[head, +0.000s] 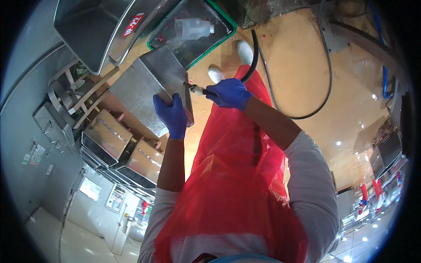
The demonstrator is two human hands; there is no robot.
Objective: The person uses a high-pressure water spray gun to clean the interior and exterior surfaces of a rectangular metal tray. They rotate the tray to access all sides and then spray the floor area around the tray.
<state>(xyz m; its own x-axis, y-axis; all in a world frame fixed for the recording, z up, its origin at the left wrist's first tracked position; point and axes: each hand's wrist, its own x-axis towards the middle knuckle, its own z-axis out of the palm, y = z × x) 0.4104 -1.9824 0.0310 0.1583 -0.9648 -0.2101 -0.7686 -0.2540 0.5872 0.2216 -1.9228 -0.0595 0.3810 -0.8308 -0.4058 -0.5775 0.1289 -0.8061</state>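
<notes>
My left hand (171, 115), in a blue glove, grips the near edge of a bent stainless steel panel (138, 88), thumb and fingers on opposite sides of it. The panel is tilted, and its folded flange shows wet-looking, dull metal. My right hand (230, 93), also gloved in blue, is closed around a spray nozzle (198, 90) on a black hose (252, 65). The nozzle's tip points left at the panel, close to its edge. A faint pale mist seems to lie on the metal before the tip.
A green-rimmed tub (227, 36) beyond the panel holds a translucent plastic jug (194, 29). Left of it stands a steel bin (88, 29) with a red label. Several steel carts (108, 138) line the left. A thin hose (329, 75) loops across the tan floor (296, 59). People in red aprons (363, 197) stand far right.
</notes>
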